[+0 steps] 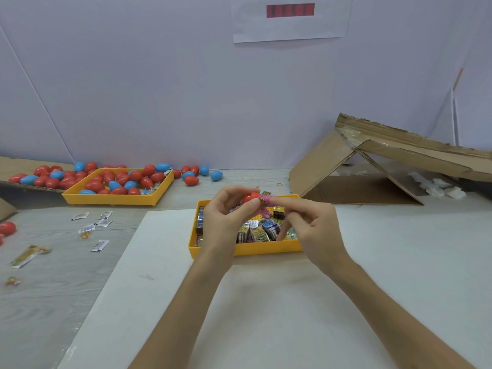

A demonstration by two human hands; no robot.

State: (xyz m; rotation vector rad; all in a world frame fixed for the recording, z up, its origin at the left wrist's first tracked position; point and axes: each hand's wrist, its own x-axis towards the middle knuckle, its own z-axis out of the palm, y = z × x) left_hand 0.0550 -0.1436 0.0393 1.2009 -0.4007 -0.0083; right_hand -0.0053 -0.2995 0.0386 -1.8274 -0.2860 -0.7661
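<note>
Finished eggs (125,182) crowd the egg tray (117,201) by your table's far-left edge. Your left hand (223,222) grips a red egg (250,197) above the packet tray (266,247) mid-table. Your right hand (314,230) pinches a packet (265,201) against the egg, seemingly not yet inside. Many packets remain.

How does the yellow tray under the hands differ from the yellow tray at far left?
The near tray holds small printed packets; the far tray holds red and blue eggs. The near tray sits on the white board, the far tray on the grey table. The left hand and right hand work above the near tray; none is at the far tray. Both are shallow, yellow, rectangular.
</note>
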